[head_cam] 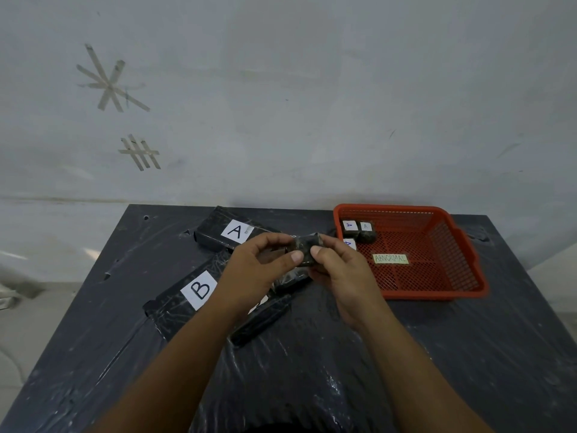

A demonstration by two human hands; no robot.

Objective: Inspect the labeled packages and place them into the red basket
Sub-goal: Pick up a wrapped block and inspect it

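Package (pixel 306 250): small, dark, wrapped in glossy film, held up above the table (pixel 312 370) between both hands, about level with the near-left corner of the red basket (pixel 468 270). From my remote view I see no label on the face turned toward the camera; it reads as mottled black with a few pale scuffs.

Left hand (pixel 259 267): comes in from the lower left, forearm angled up toward the centre. Thumb lies across the near face of the package, tip pressing on it; the other fingers curl over the far side. It pinches the left end of the package.

Right hand (pixel 340 270): comes in from the lower right, mirroring the left. Thumb tip presses on the near face just beside the left thumb; fingers wrap round the back. It pinches the right end. The two thumbs are near each other but I cannot tell whether they touch.

Right of the grip, the basket sits on the table with a pale tag reading "ABNORMAL" (pixel 390 258) on its mesh floor. Three small dark packages with white "A" labels (pixel 359 234) lie in its far-left corner, one partly hidden by the right hand.

Left of and beyond the grip lies a long black box marked "A" (pixel 218 232). Below-left of the grip lies a box marked "B" (pixel 178 304), partly under the left wrist. Another dark box (pixel 259 320) lies directly beneath the hands.
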